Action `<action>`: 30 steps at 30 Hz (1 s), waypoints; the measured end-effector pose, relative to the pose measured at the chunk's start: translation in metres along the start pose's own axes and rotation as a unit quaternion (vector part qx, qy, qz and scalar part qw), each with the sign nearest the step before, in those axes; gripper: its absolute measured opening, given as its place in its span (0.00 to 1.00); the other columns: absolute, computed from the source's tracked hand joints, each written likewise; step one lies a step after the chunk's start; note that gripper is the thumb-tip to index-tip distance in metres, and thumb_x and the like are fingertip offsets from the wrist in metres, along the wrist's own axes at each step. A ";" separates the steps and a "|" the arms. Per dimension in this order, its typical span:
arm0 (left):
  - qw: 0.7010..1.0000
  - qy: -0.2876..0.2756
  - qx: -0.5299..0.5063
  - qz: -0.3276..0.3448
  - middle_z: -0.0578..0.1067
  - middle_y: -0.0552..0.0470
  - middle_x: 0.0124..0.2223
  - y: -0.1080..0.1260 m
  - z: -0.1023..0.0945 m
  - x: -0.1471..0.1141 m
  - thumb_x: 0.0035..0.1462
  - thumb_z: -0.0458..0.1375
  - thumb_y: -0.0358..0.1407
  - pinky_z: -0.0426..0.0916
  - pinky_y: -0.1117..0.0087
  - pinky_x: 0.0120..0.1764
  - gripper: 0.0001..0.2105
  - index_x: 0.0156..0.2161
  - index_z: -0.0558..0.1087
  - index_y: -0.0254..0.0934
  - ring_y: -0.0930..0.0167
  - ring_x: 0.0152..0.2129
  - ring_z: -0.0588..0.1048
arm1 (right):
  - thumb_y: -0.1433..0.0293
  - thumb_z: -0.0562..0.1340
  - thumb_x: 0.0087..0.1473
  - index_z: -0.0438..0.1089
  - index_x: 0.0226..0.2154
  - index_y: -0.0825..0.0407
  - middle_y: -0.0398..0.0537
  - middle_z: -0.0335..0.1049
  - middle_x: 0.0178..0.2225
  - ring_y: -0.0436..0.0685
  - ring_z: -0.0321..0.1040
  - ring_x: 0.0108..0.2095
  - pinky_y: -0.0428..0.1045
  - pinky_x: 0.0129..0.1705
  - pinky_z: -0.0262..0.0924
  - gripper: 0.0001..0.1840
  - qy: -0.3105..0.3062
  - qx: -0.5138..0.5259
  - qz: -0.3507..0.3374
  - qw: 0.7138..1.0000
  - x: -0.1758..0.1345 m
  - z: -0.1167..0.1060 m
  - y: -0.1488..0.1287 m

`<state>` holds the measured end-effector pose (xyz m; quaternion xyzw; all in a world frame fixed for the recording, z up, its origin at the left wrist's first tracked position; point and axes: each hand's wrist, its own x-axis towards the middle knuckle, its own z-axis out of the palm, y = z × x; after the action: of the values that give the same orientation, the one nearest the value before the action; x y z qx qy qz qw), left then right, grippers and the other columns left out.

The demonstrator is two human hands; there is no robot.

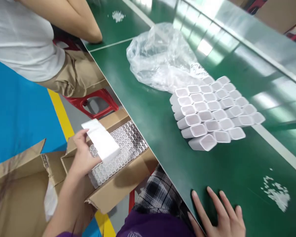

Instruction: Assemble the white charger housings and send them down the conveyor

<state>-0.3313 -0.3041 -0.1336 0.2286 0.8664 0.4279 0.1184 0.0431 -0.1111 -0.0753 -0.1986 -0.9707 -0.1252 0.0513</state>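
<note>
My left hand point(83, 158) is closed around a white rectangular plastic container point(102, 140), held tilted over an open cardboard box point(124, 187). Whether it is one piece or a few pressed together, I cannot tell. Tight rows of small, clear-looking square-mouthed containers point(124, 144) fill that box. My right hand point(219, 214) lies on the green table point(160, 138) near its edge, fingers spread, holding nothing. Farther in on the table stands a block of white square-mouthed containers point(212, 115), mouths facing up and toward me.
A clear plastic bag point(160, 59) with a handwritten label lies behind the white containers. Small white bits point(276, 194) form a pile at right; another pile point(118, 15) is farther off. A second cardboard box point(22, 194) stands at left. A co-worker point(22, 42) sits beside a red stool point(96, 103).
</note>
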 end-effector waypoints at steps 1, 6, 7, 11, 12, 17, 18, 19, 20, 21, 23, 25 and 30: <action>0.995 -0.036 0.022 0.095 0.53 0.50 0.63 0.029 -0.012 0.008 0.28 0.70 0.41 0.65 0.55 0.58 0.48 0.54 0.47 0.49 0.57 0.59 0.64 | 0.67 0.57 0.59 0.39 0.69 0.39 0.62 0.65 0.54 0.78 0.65 0.53 0.74 0.50 0.60 0.41 0.001 0.002 0.010 1.000 0.000 -0.003 -0.002; 0.919 -0.225 0.168 0.277 0.52 0.45 0.64 0.180 0.007 0.036 0.35 0.68 0.46 0.58 0.49 0.62 0.46 0.59 0.50 0.45 0.46 0.66 0.48 | 0.65 0.54 0.62 0.45 0.68 0.38 0.57 0.61 0.60 0.74 0.57 0.61 0.74 0.57 0.54 0.33 -0.002 0.036 0.053 0.998 -0.003 -0.017 -0.010; 0.910 -0.253 0.209 0.255 0.53 0.43 0.63 0.205 0.023 0.038 0.36 0.68 0.46 0.58 0.48 0.61 0.46 0.60 0.52 0.43 0.44 0.66 0.45 | 0.65 0.54 0.63 0.48 0.67 0.38 0.57 0.61 0.60 0.74 0.57 0.61 0.74 0.57 0.54 0.32 0.000 0.039 0.054 0.998 -0.003 -0.019 -0.011; 0.863 -0.326 0.319 0.219 0.54 0.36 0.64 0.264 0.083 0.040 0.35 0.71 0.42 0.61 0.46 0.57 0.49 0.63 0.54 0.39 0.37 0.63 0.49 | 0.67 0.54 0.62 0.56 0.64 0.38 0.55 0.63 0.59 0.73 0.58 0.60 0.74 0.55 0.56 0.28 0.023 0.028 0.058 0.998 -0.003 -0.022 -0.010; 0.857 -0.333 0.330 0.215 0.53 0.34 0.65 0.271 0.093 0.039 0.35 0.71 0.42 0.62 0.44 0.56 0.50 0.63 0.54 0.38 0.36 0.63 0.50 | 0.68 0.54 0.62 0.58 0.63 0.38 0.55 0.63 0.59 0.73 0.58 0.59 0.74 0.55 0.56 0.27 0.029 0.025 0.057 0.998 -0.003 -0.022 -0.010; 0.871 -0.347 0.276 0.213 0.40 0.30 0.70 0.272 0.108 0.033 0.38 0.71 0.47 0.57 0.35 0.55 0.52 0.66 0.50 0.38 0.32 0.65 0.34 | 0.68 0.55 0.63 0.57 0.64 0.40 0.57 0.62 0.59 0.74 0.58 0.59 0.75 0.54 0.56 0.27 0.023 0.025 0.046 0.998 -0.002 -0.021 -0.009; 0.882 -0.342 0.236 0.220 0.37 0.33 0.71 0.265 0.103 0.033 0.38 0.71 0.50 0.54 0.34 0.56 0.54 0.67 0.49 0.40 0.33 0.65 0.31 | 0.67 0.55 0.63 0.55 0.65 0.40 0.58 0.61 0.60 0.75 0.58 0.59 0.75 0.54 0.56 0.29 0.021 0.026 0.044 0.998 -0.003 -0.020 -0.010; 0.896 -0.330 0.185 0.234 0.34 0.36 0.72 0.255 0.097 0.034 0.37 0.70 0.53 0.52 0.34 0.57 0.55 0.67 0.47 0.42 0.35 0.65 0.29 | 0.67 0.55 0.63 0.52 0.66 0.40 0.59 0.61 0.60 0.75 0.57 0.59 0.75 0.55 0.55 0.30 0.021 0.028 0.043 0.998 -0.004 -0.020 -0.010; 0.908 -0.309 0.128 0.252 0.34 0.39 0.72 0.241 0.088 0.036 0.37 0.70 0.55 0.50 0.35 0.59 0.56 0.68 0.46 0.45 0.37 0.66 0.29 | 0.67 0.55 0.63 0.48 0.67 0.41 0.60 0.60 0.60 0.76 0.57 0.60 0.75 0.55 0.55 0.32 0.019 0.032 0.044 0.998 -0.005 -0.019 -0.011; 0.919 -0.280 0.067 0.271 0.35 0.42 0.73 0.222 0.077 0.038 0.38 0.68 0.57 0.51 0.38 0.61 0.55 0.68 0.46 0.48 0.40 0.67 0.31 | 0.66 0.55 0.63 0.44 0.68 0.41 0.61 0.59 0.60 0.76 0.56 0.60 0.76 0.55 0.54 0.34 0.017 0.038 0.045 0.998 -0.005 -0.019 -0.012; 0.940 -0.197 -0.040 0.277 0.42 0.47 0.72 0.171 0.055 0.041 0.45 0.65 0.56 0.56 0.49 0.62 0.48 0.67 0.48 0.51 0.49 0.68 0.42 | 0.66 0.55 0.63 0.39 0.69 0.42 0.63 0.58 0.61 0.78 0.55 0.61 0.76 0.55 0.53 0.37 0.008 0.048 0.047 0.998 -0.004 -0.019 -0.013; 0.976 -0.081 -0.097 0.177 0.55 0.48 0.69 0.106 0.037 0.035 0.56 0.59 0.50 0.61 0.58 0.61 0.33 0.64 0.56 0.47 0.58 0.66 0.56 | 0.65 0.54 0.63 0.37 0.69 0.41 0.64 0.58 0.61 0.79 0.56 0.61 0.76 0.54 0.54 0.38 0.004 0.054 0.043 0.998 -0.002 -0.020 -0.014; 0.963 0.033 0.043 -0.265 0.74 0.40 0.51 -0.054 0.044 -0.018 0.63 0.56 0.39 0.68 0.55 0.54 0.14 0.50 0.71 0.35 0.60 0.51 0.73 | 0.65 0.57 0.61 0.39 0.69 0.38 0.63 0.59 0.59 0.81 0.60 0.57 0.75 0.48 0.60 0.39 0.021 0.056 0.023 0.998 -0.004 -0.008 -0.006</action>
<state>-0.3138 -0.3113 -0.2033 -0.0189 0.9168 0.3511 0.1892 0.0451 -0.1200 -0.0695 -0.2145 -0.9701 -0.0735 0.0861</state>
